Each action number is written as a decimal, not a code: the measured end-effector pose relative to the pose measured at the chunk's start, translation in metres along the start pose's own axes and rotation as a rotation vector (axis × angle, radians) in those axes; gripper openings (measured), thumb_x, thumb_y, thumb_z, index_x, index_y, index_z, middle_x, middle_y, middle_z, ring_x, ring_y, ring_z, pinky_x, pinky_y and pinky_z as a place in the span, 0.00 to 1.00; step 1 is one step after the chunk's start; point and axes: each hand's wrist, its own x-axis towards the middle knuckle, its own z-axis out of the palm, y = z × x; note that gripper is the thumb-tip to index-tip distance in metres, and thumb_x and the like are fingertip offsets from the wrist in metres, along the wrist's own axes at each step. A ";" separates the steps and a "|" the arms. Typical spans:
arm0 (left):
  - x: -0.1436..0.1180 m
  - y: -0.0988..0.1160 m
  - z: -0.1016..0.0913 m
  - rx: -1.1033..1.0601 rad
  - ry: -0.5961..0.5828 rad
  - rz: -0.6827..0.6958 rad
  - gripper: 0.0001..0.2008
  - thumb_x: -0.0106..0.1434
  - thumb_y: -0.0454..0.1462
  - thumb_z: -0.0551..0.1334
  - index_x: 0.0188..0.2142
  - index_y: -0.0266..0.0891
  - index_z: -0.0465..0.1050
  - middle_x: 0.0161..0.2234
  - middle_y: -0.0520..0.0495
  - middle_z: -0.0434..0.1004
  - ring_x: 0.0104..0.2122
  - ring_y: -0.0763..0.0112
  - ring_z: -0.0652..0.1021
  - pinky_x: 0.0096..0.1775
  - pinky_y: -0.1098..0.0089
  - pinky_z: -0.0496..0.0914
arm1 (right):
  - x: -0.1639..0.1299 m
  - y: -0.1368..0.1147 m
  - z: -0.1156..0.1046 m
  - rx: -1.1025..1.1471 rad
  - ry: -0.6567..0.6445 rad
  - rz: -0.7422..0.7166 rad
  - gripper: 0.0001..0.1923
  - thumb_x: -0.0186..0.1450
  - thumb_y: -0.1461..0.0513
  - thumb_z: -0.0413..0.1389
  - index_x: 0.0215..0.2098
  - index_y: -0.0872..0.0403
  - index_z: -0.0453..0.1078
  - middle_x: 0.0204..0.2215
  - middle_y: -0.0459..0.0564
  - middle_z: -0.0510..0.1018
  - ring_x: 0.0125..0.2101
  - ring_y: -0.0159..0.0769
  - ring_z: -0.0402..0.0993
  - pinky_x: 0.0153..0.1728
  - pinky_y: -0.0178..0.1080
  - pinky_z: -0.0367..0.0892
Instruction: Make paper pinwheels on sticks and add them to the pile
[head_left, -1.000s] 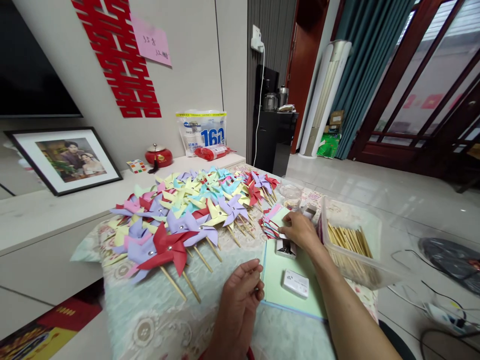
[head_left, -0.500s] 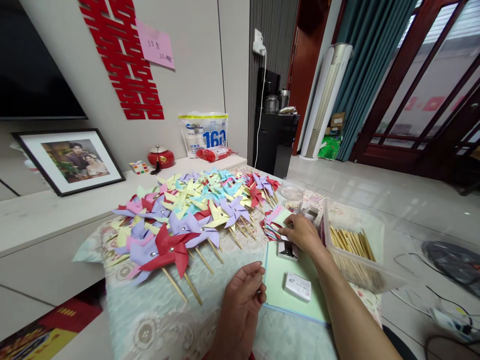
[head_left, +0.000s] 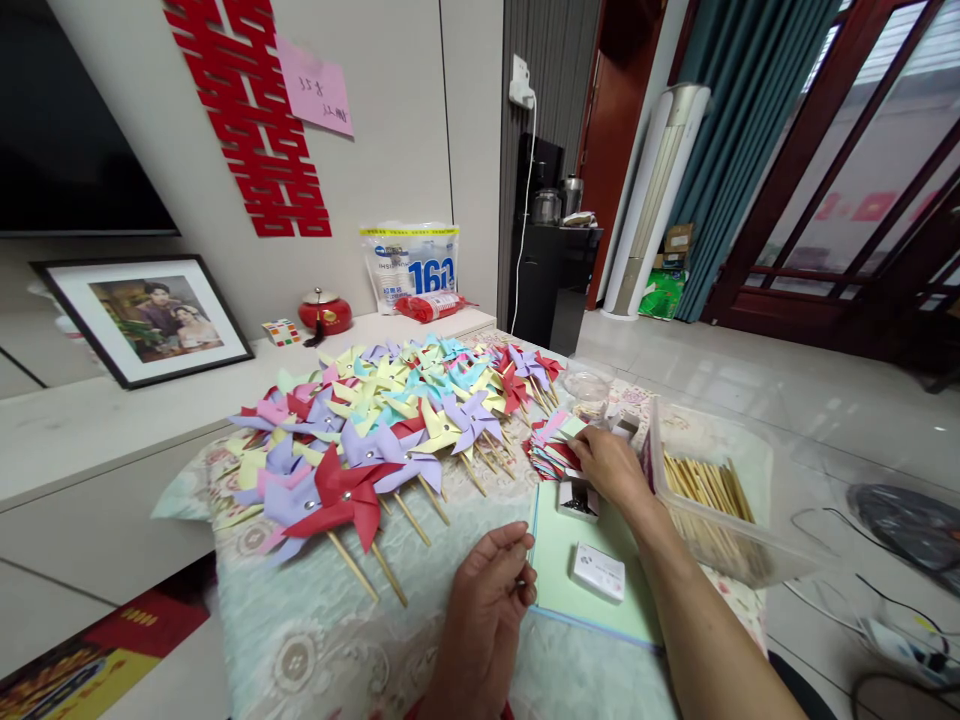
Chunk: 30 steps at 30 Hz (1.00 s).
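Observation:
My left hand is above the tablecloth with its fingers curled together. A tiny dark spot shows at the fingertips, too small to name. My right hand reaches to a fanned pile of coloured paper pieces, its fingertips closed on the pile's right edge. Just below that hand, a small open box holds dark little parts. A closed white box lies on light green paper sheets. To the left, many paper pinwheels on wooden sticks lie spread in overlapping rows.
A clear plastic bin of wooden sticks stands right of my right forearm. Behind the paper pieces is a clear round container. Along the wall, a cabinet bears a framed photo and a red jar.
My right hand stays at the paper pile, where the top pieces have shifted slightly and more red shows. My left hand keeps its curled pose. The view has shifted a little.

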 end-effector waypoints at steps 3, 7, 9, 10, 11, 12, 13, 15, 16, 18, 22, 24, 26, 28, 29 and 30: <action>0.001 0.000 -0.001 -0.004 -0.002 0.001 0.21 0.37 0.36 0.80 0.32 0.34 0.81 0.31 0.48 0.79 0.23 0.77 0.73 0.26 0.74 0.64 | 0.000 0.000 0.000 -0.005 0.011 0.011 0.14 0.72 0.60 0.50 0.39 0.56 0.76 0.39 0.59 0.84 0.39 0.45 0.79 0.33 0.38 0.57; 0.001 -0.001 0.000 -0.006 0.004 0.003 0.21 0.37 0.36 0.79 0.32 0.34 0.81 0.31 0.48 0.79 0.23 0.77 0.73 0.26 0.74 0.64 | 0.002 0.002 0.001 0.015 0.005 0.017 0.12 0.71 0.59 0.52 0.39 0.55 0.76 0.39 0.57 0.84 0.39 0.43 0.79 0.34 0.37 0.58; 0.000 -0.001 0.001 -0.008 0.007 0.001 0.21 0.36 0.36 0.80 0.32 0.34 0.81 0.31 0.48 0.79 0.23 0.77 0.73 0.26 0.74 0.64 | 0.002 0.003 0.002 0.026 0.001 0.020 0.11 0.71 0.58 0.53 0.38 0.55 0.76 0.38 0.56 0.84 0.38 0.43 0.79 0.33 0.37 0.57; 0.000 -0.001 0.001 -0.010 0.008 -0.001 0.21 0.36 0.35 0.80 0.32 0.34 0.81 0.30 0.48 0.78 0.23 0.77 0.73 0.26 0.74 0.64 | 0.002 0.004 0.002 0.032 0.000 0.022 0.11 0.70 0.58 0.54 0.38 0.55 0.76 0.37 0.56 0.84 0.38 0.43 0.79 0.32 0.37 0.57; 0.000 -0.001 0.001 -0.013 0.009 -0.001 0.21 0.36 0.35 0.80 0.32 0.34 0.81 0.30 0.48 0.78 0.23 0.77 0.73 0.26 0.75 0.64 | 0.002 0.004 0.003 0.037 -0.001 0.024 0.11 0.70 0.57 0.55 0.37 0.54 0.76 0.36 0.55 0.84 0.37 0.43 0.79 0.31 0.37 0.56; 0.000 -0.001 0.001 -0.015 0.010 -0.001 0.21 0.35 0.36 0.80 0.32 0.33 0.81 0.30 0.48 0.78 0.23 0.77 0.73 0.26 0.75 0.64 | 0.002 0.004 0.003 0.044 -0.003 0.027 0.10 0.69 0.57 0.56 0.36 0.54 0.75 0.34 0.55 0.84 0.37 0.43 0.79 0.31 0.37 0.56; 0.000 -0.001 0.001 -0.017 0.011 0.000 0.22 0.36 0.36 0.80 0.32 0.33 0.81 0.31 0.48 0.79 0.23 0.78 0.73 0.26 0.75 0.64 | 0.002 0.004 0.003 0.051 -0.004 0.029 0.10 0.68 0.56 0.57 0.36 0.54 0.75 0.33 0.54 0.84 0.36 0.43 0.78 0.30 0.37 0.55; 0.000 -0.001 0.001 -0.015 0.011 0.002 0.21 0.36 0.36 0.80 0.32 0.34 0.81 0.31 0.48 0.79 0.23 0.78 0.73 0.26 0.75 0.64 | 0.002 0.005 0.004 0.067 -0.005 0.034 0.09 0.67 0.56 0.59 0.35 0.54 0.74 0.32 0.53 0.83 0.35 0.42 0.78 0.29 0.36 0.55; 0.000 -0.001 0.001 -0.012 0.010 0.002 0.21 0.36 0.36 0.80 0.32 0.34 0.81 0.31 0.48 0.78 0.23 0.78 0.73 0.26 0.74 0.64 | 0.002 0.005 0.004 0.075 -0.005 0.037 0.09 0.66 0.56 0.59 0.35 0.54 0.74 0.32 0.52 0.83 0.34 0.42 0.77 0.29 0.36 0.54; 0.000 -0.001 0.001 -0.003 0.004 0.003 0.21 0.37 0.36 0.79 0.32 0.34 0.81 0.31 0.48 0.78 0.23 0.78 0.72 0.26 0.74 0.64 | 0.003 0.005 0.004 0.092 -0.005 0.047 0.08 0.65 0.57 0.60 0.35 0.54 0.74 0.32 0.51 0.83 0.34 0.41 0.77 0.28 0.36 0.54; 0.000 -0.001 0.001 0.003 -0.005 0.003 0.21 0.38 0.36 0.79 0.33 0.34 0.80 0.31 0.48 0.78 0.23 0.79 0.72 0.26 0.75 0.64 | 0.003 0.006 0.005 0.124 -0.012 0.068 0.09 0.62 0.57 0.62 0.34 0.54 0.74 0.31 0.51 0.82 0.33 0.41 0.77 0.28 0.35 0.54; 0.000 -0.001 0.001 -0.003 -0.005 0.001 0.21 0.37 0.35 0.79 0.33 0.34 0.80 0.32 0.47 0.78 0.23 0.79 0.72 0.26 0.75 0.64 | 0.004 0.007 0.005 0.139 -0.014 0.076 0.08 0.62 0.57 0.63 0.34 0.54 0.74 0.31 0.50 0.82 0.33 0.41 0.77 0.28 0.36 0.55; 0.000 -0.001 0.001 -0.005 -0.003 -0.003 0.21 0.37 0.35 0.79 0.32 0.34 0.80 0.31 0.48 0.78 0.23 0.79 0.72 0.26 0.74 0.64 | 0.004 0.007 0.006 0.153 -0.015 0.080 0.08 0.62 0.57 0.62 0.33 0.54 0.75 0.30 0.50 0.83 0.32 0.40 0.77 0.27 0.36 0.55; 0.000 -0.001 0.002 -0.008 -0.003 -0.005 0.20 0.37 0.35 0.79 0.32 0.34 0.80 0.31 0.48 0.78 0.23 0.78 0.72 0.26 0.74 0.64 | 0.005 0.008 0.007 0.165 -0.012 0.077 0.08 0.63 0.57 0.61 0.33 0.54 0.75 0.31 0.50 0.83 0.32 0.40 0.78 0.28 0.36 0.55; -0.001 0.000 0.002 -0.008 -0.004 -0.004 0.20 0.37 0.35 0.79 0.32 0.34 0.80 0.30 0.48 0.78 0.23 0.78 0.72 0.26 0.74 0.64 | 0.005 0.008 0.007 0.169 -0.010 0.075 0.08 0.63 0.57 0.60 0.33 0.54 0.76 0.31 0.50 0.83 0.32 0.40 0.78 0.28 0.36 0.56; -0.001 0.000 0.002 -0.009 -0.003 -0.004 0.20 0.37 0.35 0.79 0.32 0.34 0.80 0.30 0.48 0.78 0.23 0.78 0.72 0.26 0.74 0.64 | 0.005 0.008 0.008 0.171 -0.008 0.073 0.08 0.64 0.57 0.60 0.33 0.54 0.76 0.31 0.51 0.83 0.33 0.40 0.78 0.28 0.36 0.56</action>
